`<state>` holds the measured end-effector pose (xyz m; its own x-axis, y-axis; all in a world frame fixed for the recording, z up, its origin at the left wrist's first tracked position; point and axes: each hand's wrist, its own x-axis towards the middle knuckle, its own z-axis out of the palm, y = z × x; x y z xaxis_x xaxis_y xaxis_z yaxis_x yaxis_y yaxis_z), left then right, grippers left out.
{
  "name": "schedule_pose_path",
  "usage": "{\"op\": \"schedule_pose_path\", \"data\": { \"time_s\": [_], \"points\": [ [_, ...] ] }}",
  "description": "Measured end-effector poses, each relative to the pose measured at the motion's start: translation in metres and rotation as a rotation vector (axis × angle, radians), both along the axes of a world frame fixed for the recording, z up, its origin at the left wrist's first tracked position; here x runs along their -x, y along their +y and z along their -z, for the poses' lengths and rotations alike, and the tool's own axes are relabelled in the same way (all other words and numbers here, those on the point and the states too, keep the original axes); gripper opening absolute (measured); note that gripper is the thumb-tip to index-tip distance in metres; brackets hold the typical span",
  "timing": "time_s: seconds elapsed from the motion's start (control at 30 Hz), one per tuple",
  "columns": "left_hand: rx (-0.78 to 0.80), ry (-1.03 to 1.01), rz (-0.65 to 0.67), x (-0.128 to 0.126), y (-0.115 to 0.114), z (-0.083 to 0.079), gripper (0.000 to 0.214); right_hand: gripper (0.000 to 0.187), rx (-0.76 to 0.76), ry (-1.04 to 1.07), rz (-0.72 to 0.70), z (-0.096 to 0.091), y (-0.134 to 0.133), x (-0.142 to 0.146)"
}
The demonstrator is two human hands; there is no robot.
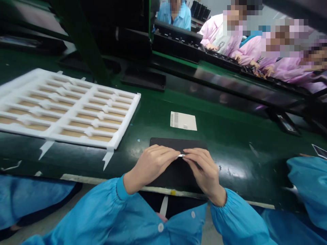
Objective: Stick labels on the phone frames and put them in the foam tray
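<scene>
My left hand (153, 163) and my right hand (206, 170) meet at the fingertips. Between them they pinch a small white strip (181, 155); most of it is hidden by the fingers, so I cannot tell exactly what it is. Beneath both hands a flat black mat (176, 177) lies at the front edge of the green worktable. Just beyond the mat lies a pale label sheet (189, 122) with rows of small dark printed marks along its left side.
A white foam tray (124, 126) with many slots stands at left, tape tabs on its edge. Behind are a shallow black tray (144, 80) and a green post (89, 41). A co-worker's blue sleeve (310, 187) is at right. Several people sit across the line.
</scene>
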<state>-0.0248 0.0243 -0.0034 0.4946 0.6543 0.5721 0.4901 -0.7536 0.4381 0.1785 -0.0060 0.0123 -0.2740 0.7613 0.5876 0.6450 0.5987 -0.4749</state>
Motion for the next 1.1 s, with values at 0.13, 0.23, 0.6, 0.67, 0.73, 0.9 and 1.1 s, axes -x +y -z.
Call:
{"op": "schedule_pose_path", "data": {
  "time_s": [0.13,0.23,0.6,0.67,0.73,0.9,1.1],
  "points": [
    [0.003,-0.003,0.006,0.0,0.001,-0.001,0.014,0.023,0.064,-0.02,-0.041,-0.007,0.0,-0.005],
    [0.0,-0.003,0.013,0.0,0.0,-0.001,0.014,0.024,0.088,-0.053,-0.058,-0.011,0.001,-0.008],
    [-0.007,-0.009,0.018,0.0,-0.003,-0.001,0.014,0.023,0.11,-0.186,-0.084,-0.018,-0.002,-0.01],
    [-0.009,-0.011,0.019,0.0,-0.004,-0.001,0.014,0.024,0.095,-0.186,-0.08,-0.016,-0.003,-0.008],
    [-0.019,-0.015,0.02,0.0,-0.004,0.0,0.015,0.026,0.056,-0.177,-0.057,-0.013,-0.005,-0.006],
    [-0.024,-0.02,0.021,0.0,-0.006,0.001,0.014,0.044,-0.082,-0.175,-0.005,-0.002,-0.011,-0.003],
    [-0.019,-0.018,0.027,0.001,-0.007,0.0,0.014,0.058,-0.147,-0.172,0.0,0.01,-0.016,-0.007]
  ]
}}
